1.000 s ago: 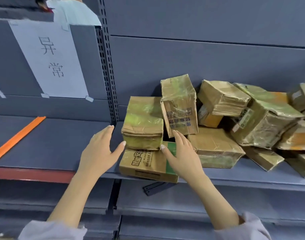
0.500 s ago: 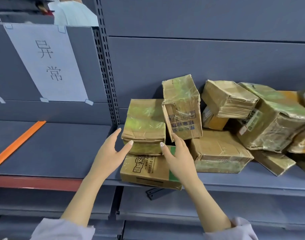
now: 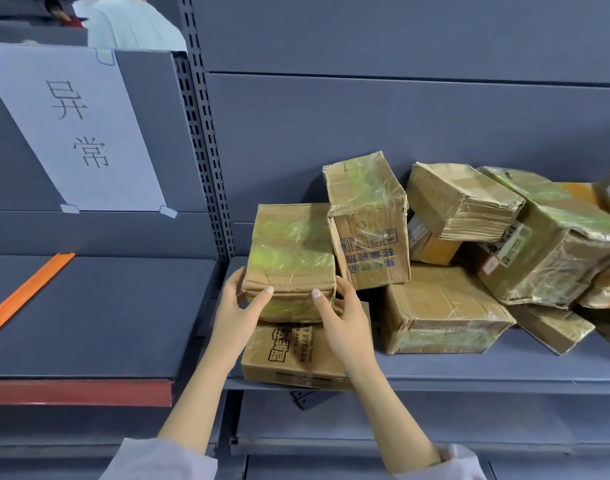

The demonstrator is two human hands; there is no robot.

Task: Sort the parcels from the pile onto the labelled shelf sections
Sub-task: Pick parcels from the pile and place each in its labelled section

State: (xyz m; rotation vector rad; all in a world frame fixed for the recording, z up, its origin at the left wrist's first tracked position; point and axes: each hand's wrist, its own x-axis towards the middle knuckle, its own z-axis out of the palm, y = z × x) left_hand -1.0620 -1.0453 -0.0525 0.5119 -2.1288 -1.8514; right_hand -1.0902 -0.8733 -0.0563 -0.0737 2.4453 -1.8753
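A small taped cardboard parcel (image 3: pixel 291 251) with a green-yellow sheen sits on top of a flat printed box (image 3: pixel 293 351) at the left end of the pile. My left hand (image 3: pixel 239 313) grips its left front corner, thumb on the front face. My right hand (image 3: pixel 341 318) grips its right front corner the same way. An upright taped box (image 3: pixel 367 216) leans right beside it. The left shelf section (image 3: pixel 99 313) carries a white paper label (image 3: pixel 71 129) with two Chinese characters on its back panel.
Several more worn parcels (image 3: pixel 539 244) are heaped to the right on the grey shelf (image 3: pixel 470 372). An orange strip (image 3: pixel 26 292) lies across the left section. A perforated upright post (image 3: pixel 206 150) divides the two bays. A person in white (image 3: pixel 134 26) stands behind the shelving.
Both hands have moved in from open and apart to close on the small parcel's two front corners. The view has shifted closer to the pile.
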